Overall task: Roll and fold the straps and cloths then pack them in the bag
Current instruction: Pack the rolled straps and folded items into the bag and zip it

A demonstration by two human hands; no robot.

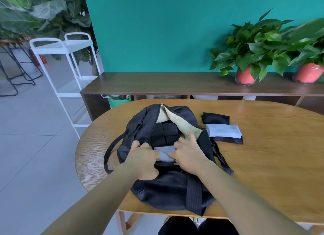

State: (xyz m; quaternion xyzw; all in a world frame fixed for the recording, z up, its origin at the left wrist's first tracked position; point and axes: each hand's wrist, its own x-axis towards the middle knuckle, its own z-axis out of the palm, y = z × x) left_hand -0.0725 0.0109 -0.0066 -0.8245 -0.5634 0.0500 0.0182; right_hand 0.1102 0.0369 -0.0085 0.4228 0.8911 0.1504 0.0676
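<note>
Cloth [164, 151], folded, gripped by my left hand [142, 157] and right hand [189, 155]: I should press it flat, snug against the rolls [164, 131] in the bag [166, 187].

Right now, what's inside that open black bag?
The bag holds black rolled bundles; the left hand and right hand hold a light blue folded cloth beside them. Whatever lies beneath is hidden.

Your bag [168, 187] was black with a cream lining [177, 124], and the rolls [164, 133] inside it were black. The cloth [164, 153] at its mouth was pale blue, as was the folded piece [222, 130] beside the bag, lying on black fabric [228, 140]. Your table [263, 155] showed brown wood grain.
</note>
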